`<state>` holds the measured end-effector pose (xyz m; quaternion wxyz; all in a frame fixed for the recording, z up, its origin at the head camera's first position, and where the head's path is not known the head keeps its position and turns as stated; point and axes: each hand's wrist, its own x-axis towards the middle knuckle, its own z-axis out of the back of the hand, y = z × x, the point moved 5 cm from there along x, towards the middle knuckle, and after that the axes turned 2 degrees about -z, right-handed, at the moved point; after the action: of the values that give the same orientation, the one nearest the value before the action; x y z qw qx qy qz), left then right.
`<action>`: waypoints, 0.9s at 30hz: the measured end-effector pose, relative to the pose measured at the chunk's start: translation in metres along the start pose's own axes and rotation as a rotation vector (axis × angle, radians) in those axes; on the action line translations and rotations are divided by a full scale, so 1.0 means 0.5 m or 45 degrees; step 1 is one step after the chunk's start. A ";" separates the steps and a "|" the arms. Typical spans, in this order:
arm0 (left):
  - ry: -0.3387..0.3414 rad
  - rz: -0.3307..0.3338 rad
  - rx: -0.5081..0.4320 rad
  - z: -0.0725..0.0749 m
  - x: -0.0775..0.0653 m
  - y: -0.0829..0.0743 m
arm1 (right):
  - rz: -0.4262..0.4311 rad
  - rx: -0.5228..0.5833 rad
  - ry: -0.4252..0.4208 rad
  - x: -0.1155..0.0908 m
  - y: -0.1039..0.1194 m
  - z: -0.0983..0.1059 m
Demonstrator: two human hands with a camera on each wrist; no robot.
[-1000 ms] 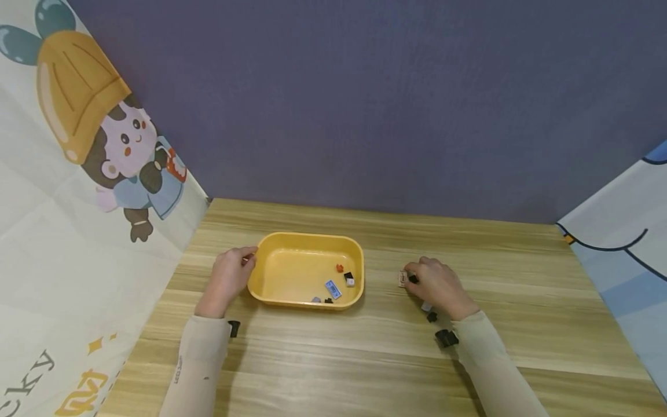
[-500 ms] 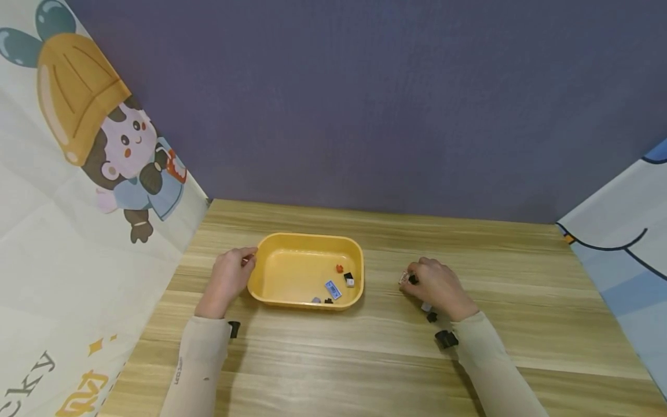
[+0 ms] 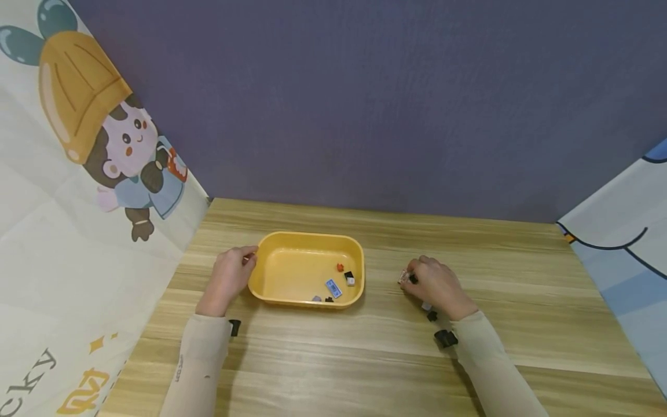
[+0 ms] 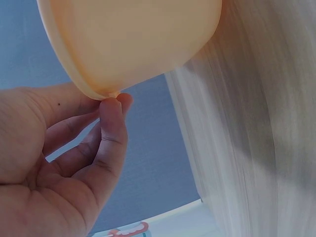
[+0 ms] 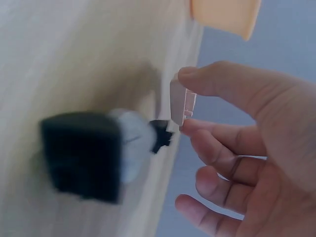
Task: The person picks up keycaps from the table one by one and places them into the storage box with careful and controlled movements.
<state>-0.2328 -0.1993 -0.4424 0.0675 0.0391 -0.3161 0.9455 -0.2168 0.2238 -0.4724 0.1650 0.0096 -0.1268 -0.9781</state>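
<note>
In the head view my left hand (image 3: 227, 277) is at the left end of a yellow plastic tray (image 3: 292, 272). The left wrist view shows thumb and fingers pinching the tray's rim (image 4: 79, 81). To the right of the tray my right hand (image 3: 436, 287) pinches a small pale tile (image 3: 403, 277) with dark print. Seen from the right wrist, thumb and forefinger grip the tile (image 5: 178, 101) by opposite edges, and it stands tilted. Close by on the table lie a small black piece (image 5: 161, 136), a grey piece (image 5: 132, 143) and a larger-looking, blurred black piece (image 5: 81, 157).
Inside the tray are a blue printed tile (image 3: 333, 288), an orange-red piece (image 3: 340, 267), a white piece (image 3: 350, 281) and several other small pieces. Dark devices sit by both wrists. The wooden table (image 3: 333, 359) ends at a dark blue wall panel (image 3: 365, 116).
A second ago the pale tile lay face up at my right fingertips. It is now tipped up between thumb and forefinger. The left hand and tray have stayed put.
</note>
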 end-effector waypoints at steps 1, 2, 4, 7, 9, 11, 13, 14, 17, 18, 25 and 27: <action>-0.001 0.002 0.000 0.000 0.000 0.000 | 0.002 0.008 -0.010 0.001 0.002 0.003; 0.000 0.001 -0.002 0.000 0.000 0.000 | 0.006 0.020 -0.019 0.003 0.005 0.007; 0.001 0.001 -0.005 0.000 0.000 -0.001 | 0.012 0.032 -0.041 0.006 0.013 0.017; 0.001 0.000 -0.009 -0.001 0.000 -0.001 | 0.031 0.035 -0.067 0.013 0.033 0.036; 0.003 0.001 -0.007 -0.001 0.000 0.000 | 0.032 0.035 -0.070 0.020 0.049 0.048; 0.005 0.002 -0.005 -0.001 0.000 0.000 | 0.037 0.034 -0.069 0.030 0.067 0.062; 0.008 0.005 -0.005 -0.001 0.001 0.000 | 0.055 0.037 -0.071 0.042 0.087 0.073; 0.009 0.007 -0.006 -0.001 0.001 0.000 | 0.068 0.031 -0.073 0.049 0.098 0.077; 0.010 0.010 -0.013 -0.002 0.001 0.000 | 0.137 0.014 -0.098 0.069 0.131 0.087; 0.010 0.012 -0.015 -0.002 0.001 0.000 | 0.161 0.012 -0.109 0.075 0.142 0.088; 0.001 0.001 -0.011 0.000 0.001 -0.001 | 0.239 0.016 -0.093 0.117 0.223 0.082; -0.004 -0.001 -0.009 0.001 0.001 0.000 | 0.269 -0.001 -0.076 0.128 0.247 0.076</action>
<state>-0.2334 -0.1997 -0.4420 0.0674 0.0406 -0.3194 0.9443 -0.2401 0.0993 -0.4031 0.2632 -0.0332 -0.1315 -0.9552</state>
